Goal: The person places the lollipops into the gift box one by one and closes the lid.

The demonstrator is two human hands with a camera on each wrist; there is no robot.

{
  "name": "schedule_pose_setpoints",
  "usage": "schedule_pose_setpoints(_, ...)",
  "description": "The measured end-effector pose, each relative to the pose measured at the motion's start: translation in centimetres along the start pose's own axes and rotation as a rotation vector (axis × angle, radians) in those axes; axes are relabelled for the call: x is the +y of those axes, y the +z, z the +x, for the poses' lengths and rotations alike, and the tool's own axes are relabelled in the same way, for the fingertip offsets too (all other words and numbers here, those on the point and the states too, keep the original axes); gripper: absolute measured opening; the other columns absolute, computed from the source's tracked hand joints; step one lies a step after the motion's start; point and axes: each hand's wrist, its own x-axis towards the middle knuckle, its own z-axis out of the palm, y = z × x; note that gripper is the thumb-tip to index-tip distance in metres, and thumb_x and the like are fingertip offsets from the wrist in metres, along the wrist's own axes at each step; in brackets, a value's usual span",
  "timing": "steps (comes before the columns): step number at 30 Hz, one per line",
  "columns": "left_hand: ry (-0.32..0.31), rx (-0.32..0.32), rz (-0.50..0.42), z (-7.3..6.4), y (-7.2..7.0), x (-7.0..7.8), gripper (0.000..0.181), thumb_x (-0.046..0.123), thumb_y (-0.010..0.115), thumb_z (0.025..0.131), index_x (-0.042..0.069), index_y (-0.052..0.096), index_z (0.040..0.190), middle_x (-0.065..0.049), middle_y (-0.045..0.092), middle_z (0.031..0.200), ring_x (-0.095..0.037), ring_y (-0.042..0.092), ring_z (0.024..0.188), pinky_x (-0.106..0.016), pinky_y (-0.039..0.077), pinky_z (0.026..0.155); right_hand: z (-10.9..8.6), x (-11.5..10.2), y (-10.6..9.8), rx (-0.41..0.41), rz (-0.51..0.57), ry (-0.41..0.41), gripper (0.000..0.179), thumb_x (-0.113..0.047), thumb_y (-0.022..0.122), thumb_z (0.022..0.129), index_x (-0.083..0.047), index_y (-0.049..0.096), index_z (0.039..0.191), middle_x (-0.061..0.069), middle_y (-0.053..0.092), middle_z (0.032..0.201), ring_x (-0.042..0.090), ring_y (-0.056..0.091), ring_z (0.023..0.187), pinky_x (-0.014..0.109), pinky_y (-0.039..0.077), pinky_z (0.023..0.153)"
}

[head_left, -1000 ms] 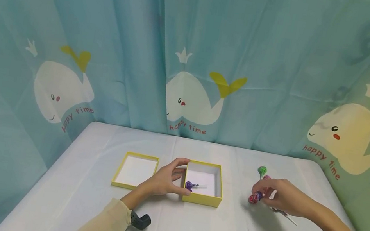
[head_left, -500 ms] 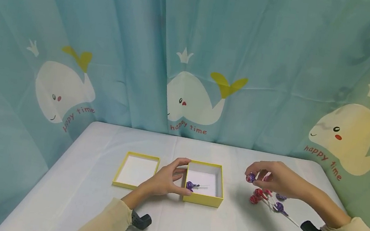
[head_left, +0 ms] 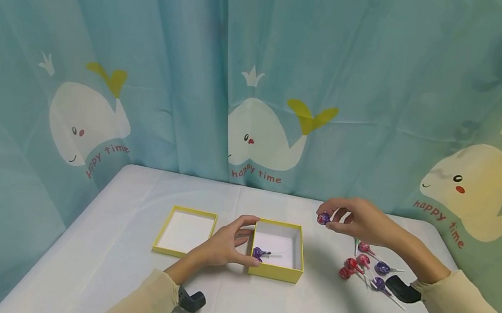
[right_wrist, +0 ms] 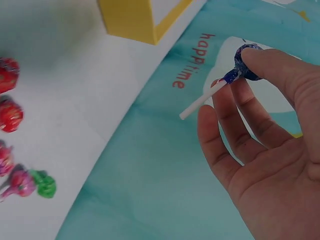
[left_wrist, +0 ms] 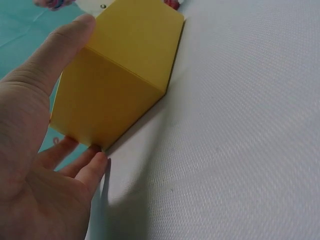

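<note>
My left hand [head_left: 221, 244] grips the left side of a yellow open-topped box [head_left: 275, 273], with the thumb at its front corner and the fingers toward the back. The left wrist view has that thumb along the box's top edge and the fingertips low on its yellow wall [left_wrist: 105, 100]. Inside the white interior lies a purple-wrapped lollipop [head_left: 259, 253], its stick pointing right. Up and to the right of the box, my right hand [head_left: 362, 221] pinches another lollipop [head_left: 323, 218] by its wrapped head; in the right wrist view its white stick [right_wrist: 200, 102] juts out freely.
Several lollipops in red [head_left: 350, 264], pink and purple wrappers [head_left: 379, 285] are grouped on the white table [head_left: 220, 307] at the right, with a green one [right_wrist: 46, 185] among them. A shallow yellow-edged lid [head_left: 185, 231] lies left of the box. A whale-print curtain [head_left: 187, 62] hangs behind.
My right hand has lifted a lollipop from the group and carried it up and left toward the box, uncovering the others. The left hand has stayed on the box.
</note>
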Motion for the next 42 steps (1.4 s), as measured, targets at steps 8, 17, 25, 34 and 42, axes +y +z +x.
schedule_pose_setpoints(8,-0.006,0.007,0.006,-0.1,0.1,0.0,0.097,0.021,0.093,0.078,0.018,0.036,0.155,-0.009,0.033,0.163,-0.030,0.041,0.146,-0.034,0.041,0.117,2.1,-0.5,0.3,0.016,0.007,0.011,0.029,-0.004,0.075,0.093,-0.017,0.073,0.119,-0.005,0.071,0.109,0.012,0.067,0.087,0.027,0.062,0.074)
schedule_pose_setpoints(17,-0.010,-0.003,0.017,-0.2,0.2,-0.1,0.097,0.022,0.093,0.077,0.017,0.036,0.155,-0.010,0.033,0.163,-0.031,0.041,0.146,-0.034,0.042,0.116,3.3,-0.7,1.1,0.025,0.045,0.000,0.029,-0.004,0.076,0.092,-0.016,0.074,0.118,-0.003,0.072,0.109,0.014,0.067,0.086,0.029,0.063,0.074)
schedule_pose_setpoints(25,-0.013,0.005,0.027,-0.1,0.0,-0.2,0.097,0.024,0.094,0.077,0.018,0.036,0.155,-0.009,0.034,0.162,-0.029,0.042,0.146,-0.033,0.042,0.116,4.4,-0.3,2.1,0.012,0.053,-0.025,0.028,-0.003,0.076,0.092,-0.015,0.074,0.117,-0.002,0.073,0.109,0.014,0.067,0.088,0.029,0.063,0.074)
schedule_pose_setpoints(34,-0.010,0.005,0.019,-0.1,0.1,0.0,0.097,0.023,0.093,0.078,0.018,0.036,0.155,-0.009,0.034,0.163,-0.030,0.042,0.146,-0.035,0.042,0.116,6.0,-0.7,3.9,-0.001,0.074,-0.063,0.025,-0.002,0.076,0.091,-0.013,0.075,0.113,-0.002,0.074,0.107,0.013,0.070,0.087,0.031,0.064,0.072)
schedule_pose_setpoints(42,0.007,0.000,0.010,0.1,0.0,0.1,0.096,0.022,0.093,0.078,0.018,0.036,0.155,-0.009,0.034,0.162,-0.030,0.042,0.145,-0.035,0.042,0.116,7.1,-0.8,6.2,-0.074,0.122,-0.051,0.024,0.000,0.073,0.093,-0.012,0.074,0.114,-0.004,0.073,0.108,0.013,0.069,0.091,0.028,0.062,0.071)
